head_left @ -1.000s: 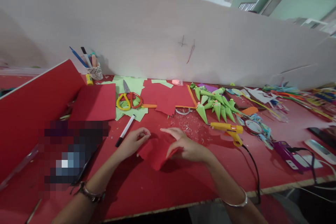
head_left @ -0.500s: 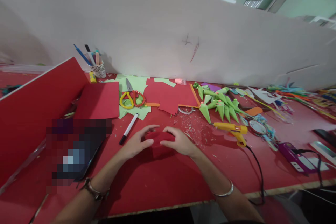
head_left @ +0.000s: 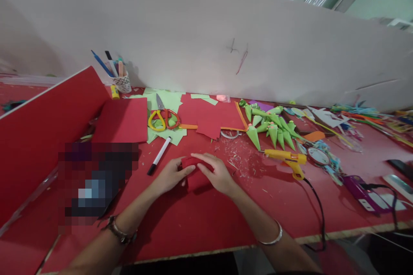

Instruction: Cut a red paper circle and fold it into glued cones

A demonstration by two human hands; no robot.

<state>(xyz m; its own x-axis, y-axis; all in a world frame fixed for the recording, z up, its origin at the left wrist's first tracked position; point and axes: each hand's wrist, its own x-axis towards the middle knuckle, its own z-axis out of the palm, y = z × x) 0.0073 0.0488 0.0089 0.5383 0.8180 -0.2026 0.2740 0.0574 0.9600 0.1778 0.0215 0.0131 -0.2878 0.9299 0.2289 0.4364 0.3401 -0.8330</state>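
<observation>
Pale partition board fills the upper half of the frame, rising behind a red tabletop strewn with craft supplies. At the centre, slightly below the middle of the picture, a red paper piece is held in both hands just above the table, its outline hard to pick out against the same red. To its left, the left hand has closed on it, the thumb on the near side and the fingers mostly hidden behind; from the right, the right hand also grips it, its fingers laid over the upper edge and its thumb below them — how firmly either one presses, I cannot tell. The step in hand looks like shaping, with the paper being bent or folded between the fingertips. My guess is that the next move calls for keeping the edges lined up while the thumbs press evenly, so that the bend does not skew. Nearby tools lie untouched: a black-capped white marker left of the hands, scissors with yellow and orange handles above it on light green paper, and a yellow hot glue gun at centre right. Just above that gun sits a heap of green paper cones — some with pink tips — while a flat red sheet rests at centre left.
</observation>
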